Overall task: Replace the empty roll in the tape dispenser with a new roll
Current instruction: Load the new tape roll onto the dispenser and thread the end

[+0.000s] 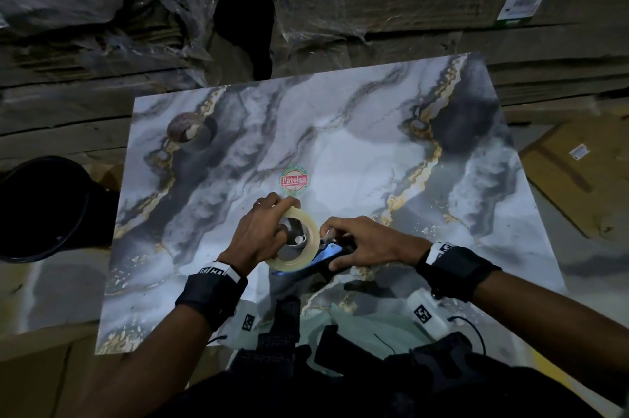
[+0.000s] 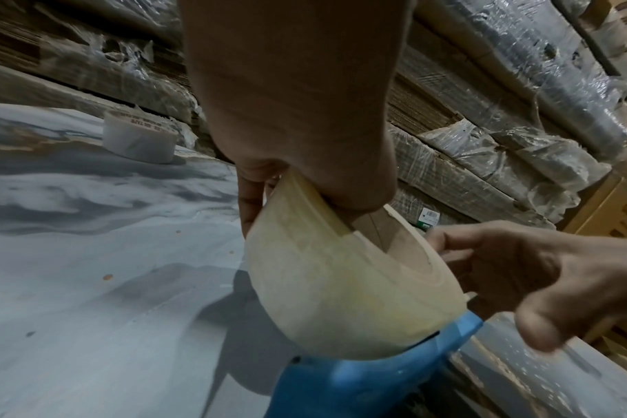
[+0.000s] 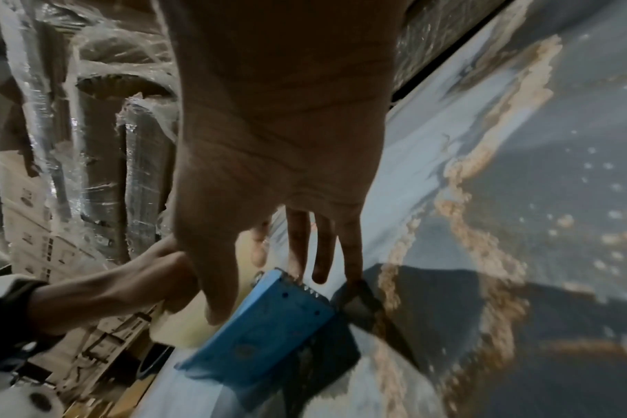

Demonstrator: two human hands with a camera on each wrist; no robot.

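A new roll of clear tape (image 1: 299,240) stands tilted over the grey hub of a blue tape dispenser (image 1: 328,252), which lies on a marble-patterned board (image 1: 374,152). My left hand (image 1: 262,230) grips the roll (image 2: 326,288), thumb inside the cardboard core and fingers on the outer face. My right hand (image 1: 354,240) holds the dispenser (image 3: 279,319) down, its fingers (image 3: 319,249) by the toothed blade end and its thumb at the near side. The empty roll (image 1: 185,131) stands at the board's far left corner. Whether the new roll sits fully on the hub is hidden.
Stacks of flattened cardboard wrapped in plastic film (image 1: 374,19) rise close behind the board. A black round bin (image 1: 44,210) stands off its left edge, loose cardboard (image 1: 578,172) to the right. A red round sticker (image 1: 293,180) lies just beyond my hands.
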